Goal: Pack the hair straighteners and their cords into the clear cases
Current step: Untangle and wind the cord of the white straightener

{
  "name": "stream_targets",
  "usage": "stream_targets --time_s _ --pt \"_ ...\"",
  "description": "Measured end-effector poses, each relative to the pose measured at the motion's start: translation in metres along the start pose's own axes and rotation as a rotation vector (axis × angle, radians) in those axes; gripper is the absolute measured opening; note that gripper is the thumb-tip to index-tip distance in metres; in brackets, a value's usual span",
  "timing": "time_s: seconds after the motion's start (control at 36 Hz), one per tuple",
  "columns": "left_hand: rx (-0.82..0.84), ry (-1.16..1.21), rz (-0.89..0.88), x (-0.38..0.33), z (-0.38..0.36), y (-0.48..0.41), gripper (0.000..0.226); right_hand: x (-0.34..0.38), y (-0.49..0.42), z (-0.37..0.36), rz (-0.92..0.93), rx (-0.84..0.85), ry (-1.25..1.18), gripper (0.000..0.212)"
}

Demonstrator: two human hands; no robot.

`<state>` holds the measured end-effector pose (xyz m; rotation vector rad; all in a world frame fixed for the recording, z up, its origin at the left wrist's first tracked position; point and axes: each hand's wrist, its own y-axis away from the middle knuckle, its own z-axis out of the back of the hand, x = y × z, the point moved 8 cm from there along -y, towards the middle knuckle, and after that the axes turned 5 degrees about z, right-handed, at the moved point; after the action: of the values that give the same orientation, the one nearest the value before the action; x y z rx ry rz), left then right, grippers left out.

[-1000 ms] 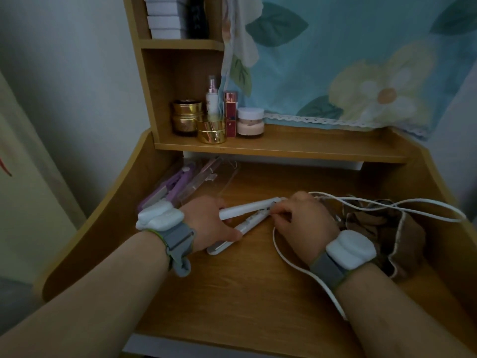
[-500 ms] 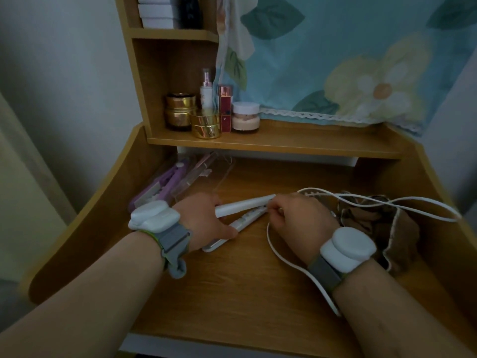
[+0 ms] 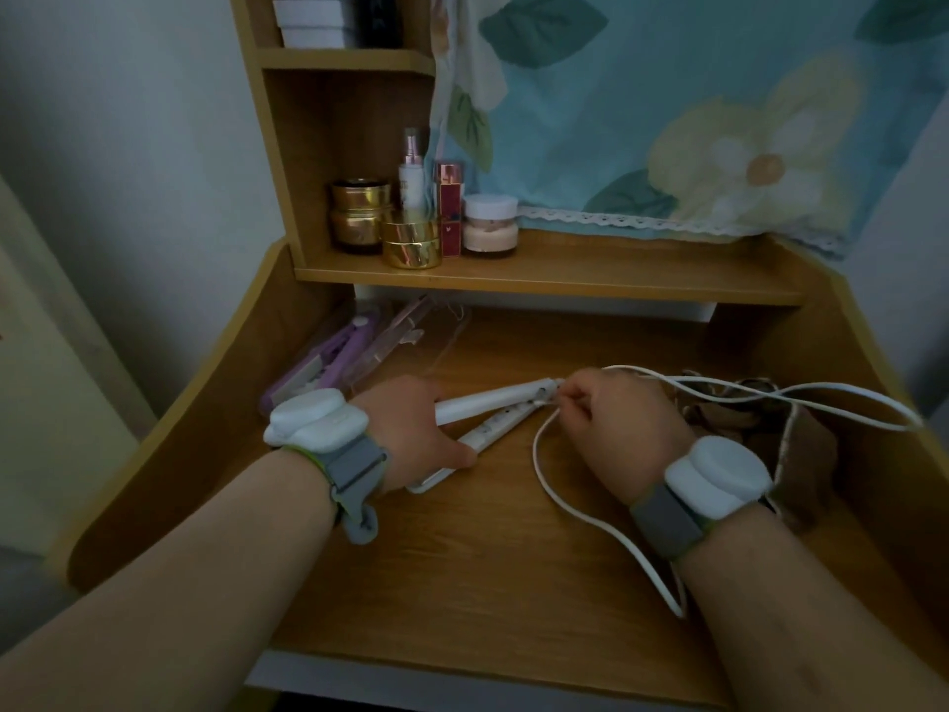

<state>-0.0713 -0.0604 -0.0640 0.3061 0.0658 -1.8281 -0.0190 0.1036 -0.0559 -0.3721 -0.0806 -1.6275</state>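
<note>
So the white straightener (image 3: 493, 418) is lying on the table (image 3: 462, 583) in front of the person, its two arms splayed in a V. The left hand (image 3: 411, 434) is wrapped around the open ends, thumb pressing the lower arm down. The right hand (image 3: 611, 423) has its fingers curled and pinched at the hinge end, right where the white cord (image 3: 565, 495) comes out. The cord loops toward the near edge and also trails off to the right over a brown pouch (image 3: 791, 454).

Handling-wise, I'd guess the straightener is light and stiff but smooth plastic, so kinda slippery, and it wants to spring open. Best bet is squeezing both arms together mid-body. The cord is the annoying bit: floppy, long, likes to tangle. I'd coil it from the hinge end outward and keep it pinched so it doesn't unwind.

The clear case (image 3: 411, 341) sits open at the back left, under the shelf, next to a purple straightener (image 3: 328, 362) that looks like it's already in its own case, though it's dim there.
</note>
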Motion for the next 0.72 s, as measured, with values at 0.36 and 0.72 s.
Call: stream_targets --time_s 0.36,0.72 --pt "0.067 0.023 -0.013 0.001 -0.002 0.0 0.04 0.013 -0.007 -0.015 0.045 0.036 0.1 0.024" --pt "0.05 -0.01 -0.021 -0.004 0.0 0.001 0.036 0.006 -0.003 -0.011 -0.031 0.059 0.054 0.025"
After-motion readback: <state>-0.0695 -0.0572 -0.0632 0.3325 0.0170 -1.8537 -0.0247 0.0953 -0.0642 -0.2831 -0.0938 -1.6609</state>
